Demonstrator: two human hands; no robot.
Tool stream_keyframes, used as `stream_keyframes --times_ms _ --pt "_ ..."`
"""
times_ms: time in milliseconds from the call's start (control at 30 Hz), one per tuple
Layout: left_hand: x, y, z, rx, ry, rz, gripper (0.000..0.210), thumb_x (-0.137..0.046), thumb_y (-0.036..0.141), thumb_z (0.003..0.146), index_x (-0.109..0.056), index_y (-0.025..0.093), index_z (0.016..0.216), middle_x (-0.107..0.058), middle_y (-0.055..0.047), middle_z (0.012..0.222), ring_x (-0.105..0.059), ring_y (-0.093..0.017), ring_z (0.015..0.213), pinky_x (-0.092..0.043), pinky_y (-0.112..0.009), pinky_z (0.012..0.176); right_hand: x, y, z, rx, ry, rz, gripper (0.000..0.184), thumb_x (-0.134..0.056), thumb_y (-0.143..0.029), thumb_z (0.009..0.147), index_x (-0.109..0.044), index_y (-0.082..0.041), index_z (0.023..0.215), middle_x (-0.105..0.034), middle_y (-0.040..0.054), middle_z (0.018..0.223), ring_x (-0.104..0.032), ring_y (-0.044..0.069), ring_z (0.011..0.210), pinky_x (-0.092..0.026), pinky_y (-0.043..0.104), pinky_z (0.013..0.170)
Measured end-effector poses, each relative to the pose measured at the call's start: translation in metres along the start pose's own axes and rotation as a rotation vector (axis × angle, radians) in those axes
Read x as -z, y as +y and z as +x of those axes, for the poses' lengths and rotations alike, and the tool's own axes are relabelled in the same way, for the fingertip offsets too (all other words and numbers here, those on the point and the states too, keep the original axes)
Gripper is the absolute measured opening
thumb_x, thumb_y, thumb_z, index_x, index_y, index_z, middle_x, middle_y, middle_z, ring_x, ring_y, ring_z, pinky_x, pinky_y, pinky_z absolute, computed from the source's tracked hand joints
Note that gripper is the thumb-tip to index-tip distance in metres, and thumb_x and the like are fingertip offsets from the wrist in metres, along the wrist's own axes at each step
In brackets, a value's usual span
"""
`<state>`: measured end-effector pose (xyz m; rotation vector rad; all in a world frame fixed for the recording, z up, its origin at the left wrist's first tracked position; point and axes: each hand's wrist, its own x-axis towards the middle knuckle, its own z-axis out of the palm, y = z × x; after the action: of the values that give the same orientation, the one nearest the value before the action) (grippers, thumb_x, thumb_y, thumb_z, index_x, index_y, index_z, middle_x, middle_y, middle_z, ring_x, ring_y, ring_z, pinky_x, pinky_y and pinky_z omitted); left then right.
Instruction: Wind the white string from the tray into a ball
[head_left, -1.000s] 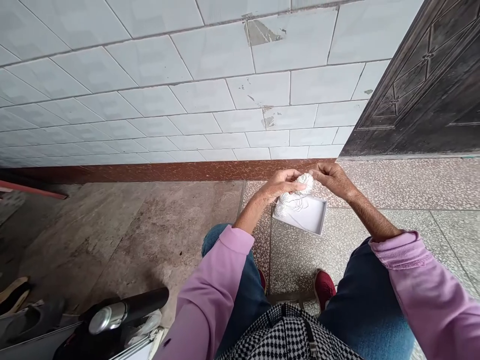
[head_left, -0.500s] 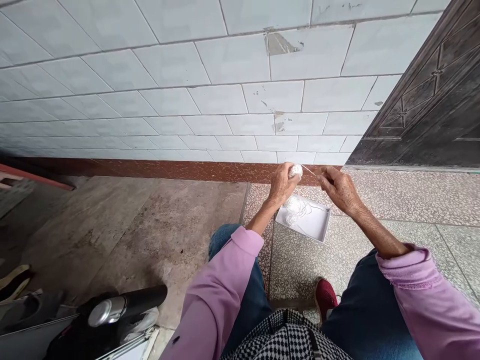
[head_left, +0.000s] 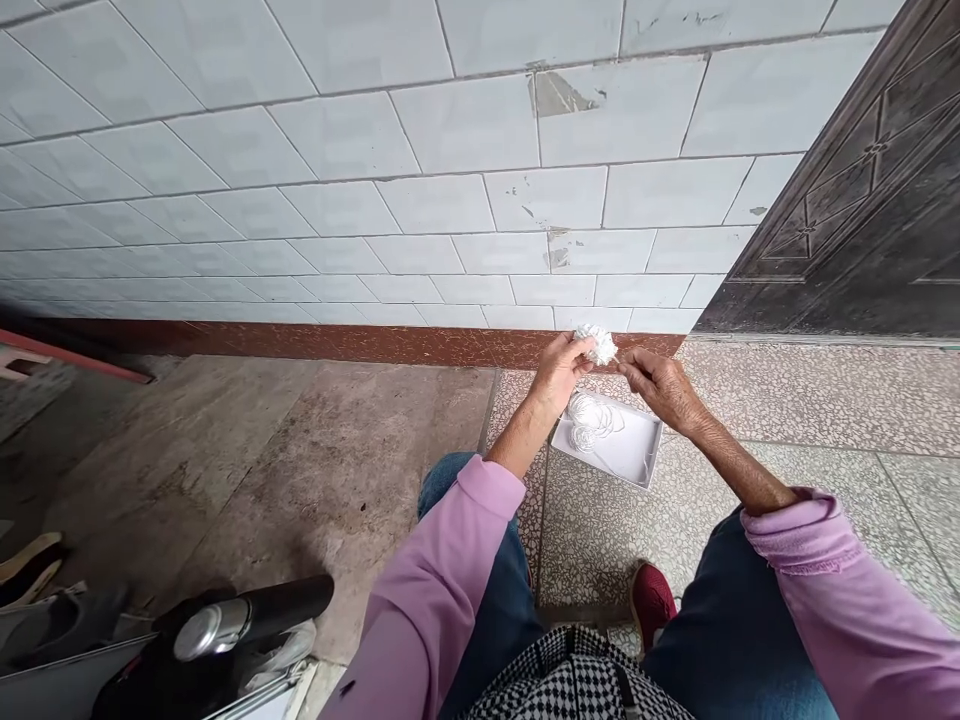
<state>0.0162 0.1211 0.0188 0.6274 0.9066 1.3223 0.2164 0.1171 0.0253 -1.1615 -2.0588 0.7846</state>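
Observation:
My left hand is closed around a bunched white yarn piece, roughly ball-shaped and textured. Its fingers wrap the left side and underside, leaving the right side showing. Close by on the right, my right hand pinches a thin white strand that runs to the piece; whether a small tool is also between the fingers I cannot make out. Below both hands a shallow white box lies on the floor. Loose white yarn and a smaller yarn ball rest in its left part.
A tiled wall with a brown base strip rises in front, and a dark carved door stands at right. My knees and a red shoe are below. A black cylinder with a silver end lies among items at lower left.
My right hand has moved left, closer to the white piece, and the stretched strand between the hands is shorter. My left hand has turned, so more of the piece shows.

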Motion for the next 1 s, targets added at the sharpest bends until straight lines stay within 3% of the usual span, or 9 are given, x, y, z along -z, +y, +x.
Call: stream_keyframes --times_ms 167,367,500,600,700,833,900,1000 --pt "-0.005 0.002 -0.002 0.036 -0.114 -0.021 0.04 -0.096 0.031 0.067 -0.074 0.018 0.098 -0.075 -0.004 0.1 -0.068 -0.015 0.09 -0.055 -0.029 0.081 0.005 0.008 0.005 -0.009 0.083 0.029 0.027 -0.055 -0.041 0.104 -0.057 -0.024 0.083 -0.062 0.0014 0.068 -0.053 0.017 0.064 -0.04 0.034 0.069" --pt "-0.012 -0.002 -0.004 0.114 -0.103 -0.142 0.038 -0.098 0.028 0.064 -0.075 0.015 0.092 -0.078 -0.009 0.105 -0.073 -0.02 0.097 -0.061 -0.036 0.091 0.006 0.013 0.009 -0.025 0.142 0.053 0.036 -0.052 -0.043 0.105 -0.056 -0.023 0.075 -0.058 0.0009 0.065 -0.05 0.016 0.063 -0.04 0.033 0.068" --pt "-0.014 -0.009 -0.006 0.088 -0.119 -0.1 0.037 -0.098 0.03 0.068 -0.077 0.017 0.095 -0.078 -0.007 0.102 -0.071 -0.016 0.09 -0.06 -0.032 0.082 0.006 0.012 0.009 -0.037 0.154 0.048 0.035 -0.053 -0.04 0.103 -0.058 -0.023 0.073 -0.059 0.0009 0.063 -0.05 0.016 0.062 -0.039 0.033 0.066" --pt "-0.017 -0.014 -0.006 0.013 -0.088 -0.043 0.041 -0.099 0.034 0.065 -0.076 0.018 0.095 -0.077 -0.005 0.098 -0.067 -0.012 0.082 -0.055 -0.028 0.076 0.001 0.01 0.011 -0.06 0.133 0.054 0.04 -0.053 -0.04 0.102 -0.057 -0.023 0.066 -0.059 0.002 0.06 -0.05 0.017 0.06 -0.039 0.033 0.065" --pt "-0.02 -0.017 -0.005 -0.103 -0.056 -0.003 0.044 -0.099 0.04 0.066 -0.074 0.019 0.095 -0.077 -0.004 0.097 -0.068 -0.013 0.083 -0.057 -0.031 0.081 -0.01 0.004 0.012 -0.087 0.076 0.051 0.049 -0.05 -0.044 0.105 -0.053 -0.024 0.061 -0.059 0.004 0.057 -0.053 0.018 0.059 -0.041 0.034 0.066" --pt "-0.017 -0.012 -0.001 -0.293 0.027 0.13 0.039 -0.097 0.036 0.067 -0.071 0.02 0.091 -0.074 -0.001 0.085 -0.066 -0.014 0.078 -0.055 -0.03 0.081 -0.021 -0.013 0.004 -0.01 -0.071 -0.002 0.034 -0.051 -0.04 0.106 -0.06 -0.023 0.077 -0.063 0.003 0.064 -0.056 0.018 0.061 -0.041 0.033 0.067" --pt "-0.013 -0.006 0.001 -0.367 0.074 0.256 0.034 -0.094 0.028 0.066 -0.071 0.02 0.089 -0.073 0.0 0.083 -0.066 -0.015 0.079 -0.054 -0.029 0.08 -0.018 -0.022 -0.001 0.04 -0.098 -0.007 0.029 -0.052 -0.039 0.106 -0.063 -0.023 0.085 -0.067 0.004 0.072 -0.058 0.019 0.065 -0.042 0.034 0.07" --pt "-0.006 0.002 -0.002 -0.405 0.055 0.428 0.028 -0.089 0.023 0.067 -0.074 0.02 0.091 -0.075 -0.002 0.087 -0.068 -0.015 0.081 -0.053 -0.029 0.08 -0.001 -0.029 -0.005 0.056 -0.007 0.033 0.035 -0.052 -0.046 0.109 -0.066 -0.022 0.089 -0.071 0.0065 0.082 -0.062 0.02 0.073 -0.046 0.035 0.074"
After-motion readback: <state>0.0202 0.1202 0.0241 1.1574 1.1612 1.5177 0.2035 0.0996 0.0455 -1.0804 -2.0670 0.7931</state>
